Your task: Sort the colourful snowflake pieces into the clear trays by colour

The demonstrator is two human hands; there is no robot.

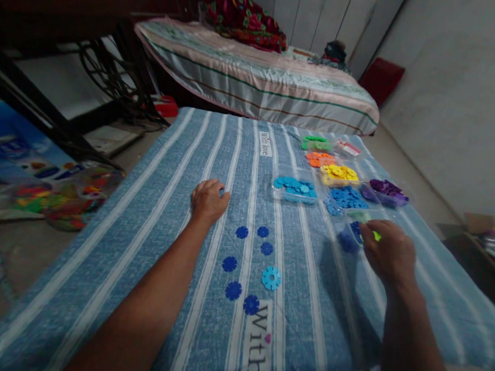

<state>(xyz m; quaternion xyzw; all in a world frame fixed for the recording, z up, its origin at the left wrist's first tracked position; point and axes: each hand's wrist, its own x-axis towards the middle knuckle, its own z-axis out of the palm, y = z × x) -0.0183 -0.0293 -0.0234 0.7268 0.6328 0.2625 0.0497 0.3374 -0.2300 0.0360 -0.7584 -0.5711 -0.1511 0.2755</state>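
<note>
My left hand (210,200) rests on the striped tablecloth with its fingers curled; a small blue bit shows by the thumb, too little to name. My right hand (388,250) is at a clear plastic tray with dark blue notched discs (350,237), fingers pinched together. A yellow-green piece (376,236) shows at these fingertips; whether it is gripped I cannot tell. Between my hands, several dark blue notched discs (233,291) lie apart in a rough, partly curved arrangement. A larger light blue notched disc (271,278) lies at its right side.
Clear trays hold light blue discs (295,187), blue discs (347,198), purple discs (388,191), yellow discs (339,174), orange discs (320,159) and green discs (316,144). Beyond the table stands a bed (258,80); a sewing machine stand (109,68) is at the left.
</note>
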